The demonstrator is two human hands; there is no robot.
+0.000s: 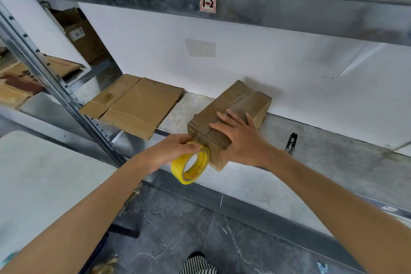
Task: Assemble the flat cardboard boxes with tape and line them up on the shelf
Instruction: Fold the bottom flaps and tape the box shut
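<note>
I see the work just right of the frame's centre, on the lower metal shelf [322, 151]. A small cardboard box [255, 102] sits there, angled with 1 end toward the white back wall and the other toward the shelf's front edge. Its flaps look folded shut on top.

My right hand [239, 138] lies flat on those flaps, fingers straight and spread, pressing them down without gripping anything. My left hand [175, 151] grips the yellow tape roll [191, 167], fingers curled over its upper rim. It holds the roll against the box's near-left corner, right at the shelf's front edge. I cannot tell whether the free end of the tape is already stuck to the cardboard.

I judge this to be the taping step on 1 box, just at its start, because no yellow strip shows across the top seam. The next move calls for anchoring the tape end at that near corner. Then the roll has to be drawn along the seam while the right hand keeps the flaps closed and slides out of the way.

Black snips [291, 141] lie on the shelf just right of the box, handy for the cut. At left of centre a flat cardboard blank [138, 104] lies unassembled on the same shelf. So the lining-up looks some way off.
</note>
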